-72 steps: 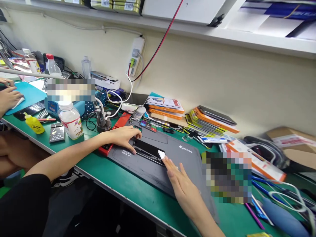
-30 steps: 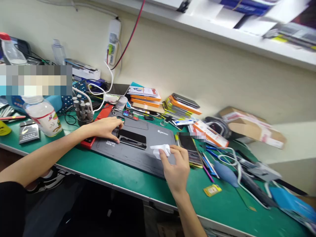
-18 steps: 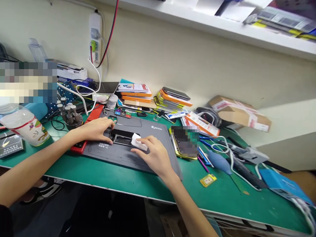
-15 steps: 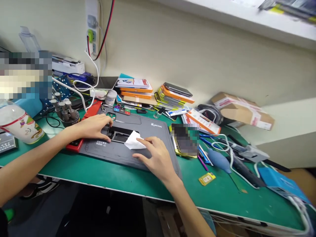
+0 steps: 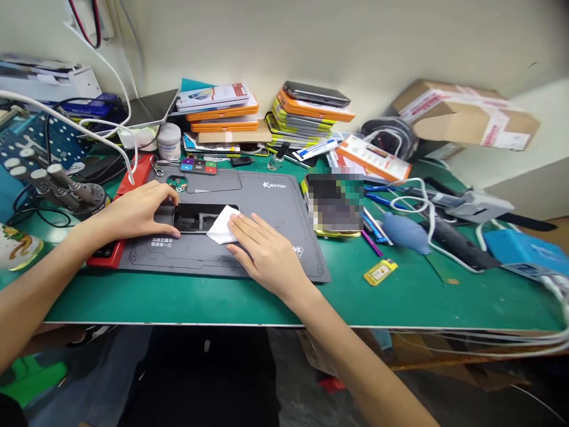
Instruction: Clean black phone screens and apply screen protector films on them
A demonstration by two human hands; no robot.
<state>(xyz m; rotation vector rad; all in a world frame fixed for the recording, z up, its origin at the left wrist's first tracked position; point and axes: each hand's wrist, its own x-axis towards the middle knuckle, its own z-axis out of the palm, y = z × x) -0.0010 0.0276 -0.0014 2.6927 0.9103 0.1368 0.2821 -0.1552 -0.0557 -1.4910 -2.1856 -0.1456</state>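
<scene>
A black phone (image 5: 191, 218) with a glossy face lies flat on the grey work mat (image 5: 262, 204). My left hand (image 5: 137, 214) grips its left end, thumb on the near edge and fingers on the far edge. With the fingers of my right hand (image 5: 267, 252), close together, I press a folded white wipe (image 5: 223, 225) onto the phone's right end. That end is hidden beneath the wipe and hand. Just beyond my left fingertips sits a small green circuit board (image 5: 178, 183).
Stacked orange and yellow cases (image 5: 306, 110) stand along the wall, with a white jar (image 5: 169, 141) nearby. To the right lie a pixelated phone-like item (image 5: 335, 204), a blue air blower (image 5: 405, 233), cables and a small yellow packet (image 5: 380, 271). A screwdriver stand (image 5: 75, 190) is at left.
The camera view has shifted, so the bench sits higher and further left. My right fingers have come down flat and straighter on the wipe. My left hand keeps its grip on the phone.
</scene>
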